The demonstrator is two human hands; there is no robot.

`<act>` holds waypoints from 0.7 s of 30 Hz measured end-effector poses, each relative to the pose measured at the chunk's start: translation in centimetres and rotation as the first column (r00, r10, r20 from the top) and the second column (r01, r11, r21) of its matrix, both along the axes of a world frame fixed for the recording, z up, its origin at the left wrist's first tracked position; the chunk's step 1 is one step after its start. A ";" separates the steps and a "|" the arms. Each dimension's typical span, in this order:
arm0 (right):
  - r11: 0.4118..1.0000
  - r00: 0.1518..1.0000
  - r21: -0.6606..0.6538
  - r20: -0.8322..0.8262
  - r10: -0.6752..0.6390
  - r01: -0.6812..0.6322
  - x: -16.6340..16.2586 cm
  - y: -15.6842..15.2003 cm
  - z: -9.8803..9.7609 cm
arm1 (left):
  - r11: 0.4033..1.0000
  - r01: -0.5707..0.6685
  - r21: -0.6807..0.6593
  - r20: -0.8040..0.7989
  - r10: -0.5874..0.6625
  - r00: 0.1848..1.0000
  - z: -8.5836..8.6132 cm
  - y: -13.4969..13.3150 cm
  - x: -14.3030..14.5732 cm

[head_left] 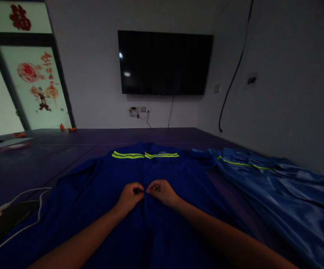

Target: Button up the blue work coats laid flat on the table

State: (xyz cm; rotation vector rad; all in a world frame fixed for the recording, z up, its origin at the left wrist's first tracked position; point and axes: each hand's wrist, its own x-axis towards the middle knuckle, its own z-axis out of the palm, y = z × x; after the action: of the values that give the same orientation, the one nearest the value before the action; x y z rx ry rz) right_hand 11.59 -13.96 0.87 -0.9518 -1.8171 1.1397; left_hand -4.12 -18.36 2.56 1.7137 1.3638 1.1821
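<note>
A dark blue work jacket (117, 177) lies spread out in front of me, its collar away from me. Yellow-green reflective strips cross its chest on both sides of the front opening. At the middle of the front, my left hand (131, 194) pinches the jacket's edge between thumb and forefinger. Close beside it, my right hand (162, 190) pinches the opposite side of the same front seam. The fingertips of both hands nearly meet. Any button or fastener between them is too small and dark to make out.
Lighter blue garments (262, 179) with a yellow-green strip lie to the right. A white cable (40, 203) runs along the left beside a dark object. The purple surface (67, 144) reaches toward the wall, where a television (166, 63) hangs. A pink item (15, 146) lies far left.
</note>
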 end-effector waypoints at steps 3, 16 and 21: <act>1.000 1.000 0.019 0.015 0.001 -0.001 0.0 -0.1 0.0 | 1.000 -0.003 -0.014 0.013 0.003 1.000 0.0 -0.1 0.0; 0.999 1.000 0.046 0.026 0.008 -0.009 -0.1 -0.3 0.2 | 1.000 0.029 -0.002 0.021 -0.029 0.999 -0.4 0.4 -0.2; 0.999 1.000 0.044 0.017 -0.001 0.000 -0.1 -0.1 0.0 | 1.000 0.027 -0.001 0.017 -0.027 1.000 -0.4 0.3 -0.2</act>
State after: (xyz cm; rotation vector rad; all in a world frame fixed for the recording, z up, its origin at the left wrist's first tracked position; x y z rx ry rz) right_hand 11.48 -14.10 0.91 -0.9392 -1.8479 1.0895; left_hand -4.31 -18.07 2.13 1.7125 1.3274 1.1779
